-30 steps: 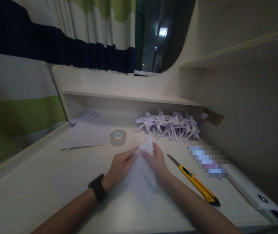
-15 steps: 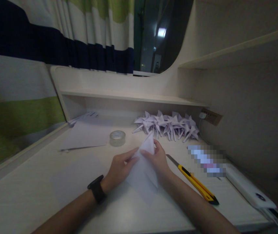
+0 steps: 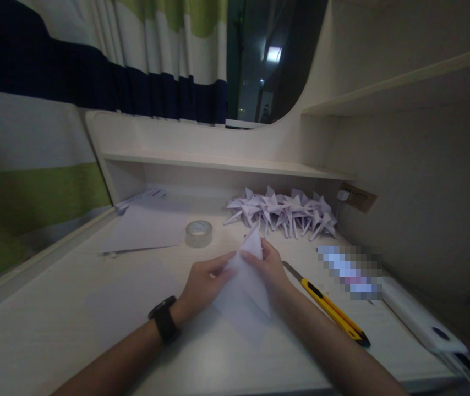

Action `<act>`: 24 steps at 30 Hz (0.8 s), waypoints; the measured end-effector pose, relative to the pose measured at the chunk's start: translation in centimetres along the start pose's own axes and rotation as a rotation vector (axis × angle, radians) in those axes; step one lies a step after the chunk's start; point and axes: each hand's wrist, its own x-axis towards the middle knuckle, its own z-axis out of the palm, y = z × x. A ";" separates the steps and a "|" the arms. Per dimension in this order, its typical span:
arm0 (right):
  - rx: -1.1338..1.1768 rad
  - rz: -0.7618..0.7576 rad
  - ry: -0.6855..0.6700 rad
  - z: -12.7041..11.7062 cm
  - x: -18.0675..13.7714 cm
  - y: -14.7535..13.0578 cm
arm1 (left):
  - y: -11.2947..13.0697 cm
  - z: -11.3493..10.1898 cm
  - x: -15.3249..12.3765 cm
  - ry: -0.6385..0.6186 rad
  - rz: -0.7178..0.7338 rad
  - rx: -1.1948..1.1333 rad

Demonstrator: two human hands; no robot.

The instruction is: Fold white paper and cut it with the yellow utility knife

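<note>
A folded white sheet of paper point(image 3: 248, 289) is held between both hands above the desk, its narrow pointed end upward and away from me. My left hand point(image 3: 206, 283), with a black watch point(image 3: 164, 320) on the wrist, pinches the paper's left edge, thumb on the near face. My right hand point(image 3: 271, 269) grips the right edge near the point, thumb pressed on the front. The fingers behind the paper are partly hidden. To the right of my right hand lies a yellow utility knife point(image 3: 334, 313) with its blade out.
Several folded paper pinwheels point(image 3: 280, 212) lie in a row under the back shelf point(image 3: 218, 162). A tape roll point(image 3: 198, 234) sits left of them. Paper sheets point(image 3: 148, 223) are at the left, another sheet point(image 3: 131, 302) nearer. A white power strip point(image 3: 420, 319) lies at the right.
The hands stay in nearly the same place, still pinching the paper. My right hand and the sheet's lower right part have shifted very slightly to the right.
</note>
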 end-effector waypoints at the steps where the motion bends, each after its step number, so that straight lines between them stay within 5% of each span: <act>1: -0.011 -0.004 0.011 0.0 0.0 0.0 | 0.0 0.0 0.0 0.005 0.002 0.005; 16: -0.020 0.024 0.003 0.6 1.2 -1.8 | -0.3 0.0 0.1 0.107 0.002 -0.002; 24: -0.044 -0.046 -0.064 1.6 4.8 -3.9 | -0.5 -0.4 0.8 0.195 -0.044 -0.063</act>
